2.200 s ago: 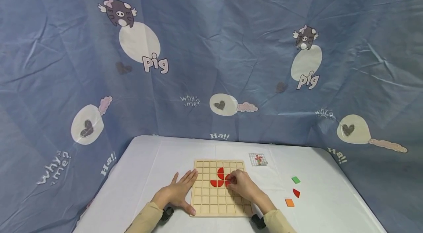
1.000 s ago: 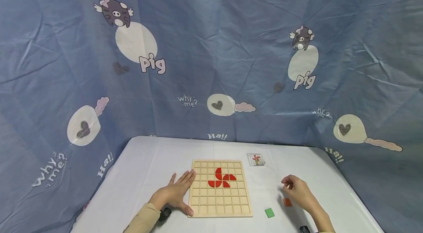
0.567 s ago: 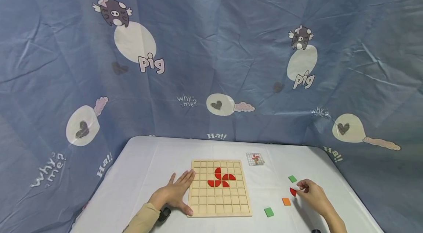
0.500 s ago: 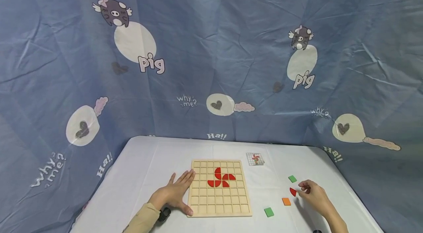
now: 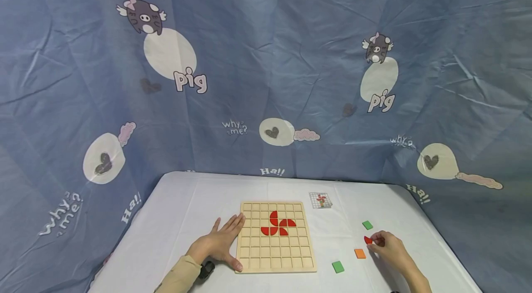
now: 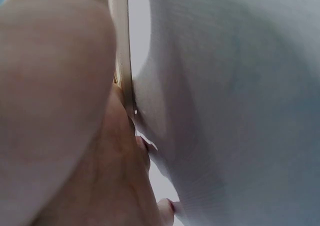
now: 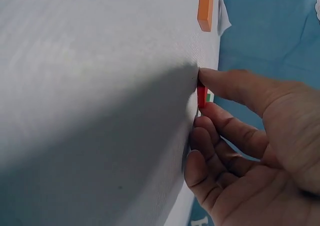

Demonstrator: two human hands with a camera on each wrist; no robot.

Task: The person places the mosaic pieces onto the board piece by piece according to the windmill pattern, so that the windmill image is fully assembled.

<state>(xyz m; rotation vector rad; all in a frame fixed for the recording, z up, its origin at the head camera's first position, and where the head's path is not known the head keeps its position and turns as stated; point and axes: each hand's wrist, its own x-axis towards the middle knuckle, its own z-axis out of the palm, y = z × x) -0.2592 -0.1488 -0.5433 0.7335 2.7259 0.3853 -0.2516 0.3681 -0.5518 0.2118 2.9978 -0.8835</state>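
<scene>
A wooden grid board (image 5: 276, 256) lies on the white table, with several red tiles (image 5: 274, 230) set in its squares like a pinwheel. My left hand (image 5: 216, 243) rests on the board's left edge with fingers spread; in the left wrist view the board's side (image 6: 123, 45) shows beside the hand. At the right, my right hand (image 5: 390, 247) pinches a loose red quarter-round tile (image 5: 367, 240) by its edges. The right wrist view has thumb and index finger at either end of that red tile (image 7: 201, 96), which is still at the table surface.
Near the right hand lie an orange square tile (image 5: 359, 253) and a green tile (image 5: 367, 225). Another green tile (image 5: 338, 266) is closer to the front edge. A pattern card (image 5: 320, 200) with a red pinwheel lies behind the board's right corner. Blue printed cloth (image 5: 232, 76) hangs around the table.
My right hand went from the board to the loose tiles at the right and now has the red tile between thumb and finger. A green tile appeared near the front. My left hand stayed.
</scene>
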